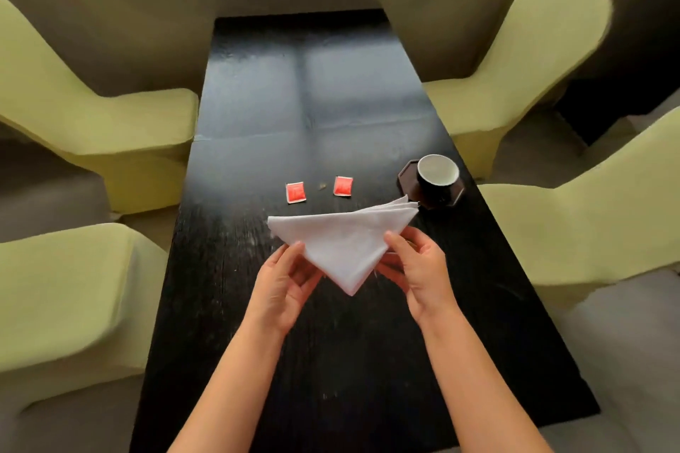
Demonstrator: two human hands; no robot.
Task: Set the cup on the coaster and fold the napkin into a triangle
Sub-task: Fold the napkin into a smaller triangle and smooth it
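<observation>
A white napkin (342, 243) is folded into a triangle, its point toward me and its long edge away. I hold it just above the table. My left hand (283, 287) grips its left slanted edge and my right hand (415, 268) grips its right slanted edge. Several layered corners fan out at the napkin's far right tip. A dark cup (438, 176) with a pale inside stands upright on a dark octagonal coaster (406, 176) to the right, just beyond that tip.
Two small red packets (295, 192) (343, 186) lie on the black table (312, 103) beyond the napkin, with a tiny scrap between them. Pale green covered chairs (92, 121) (533, 66) flank both long sides. A window ledge runs along the far wall.
</observation>
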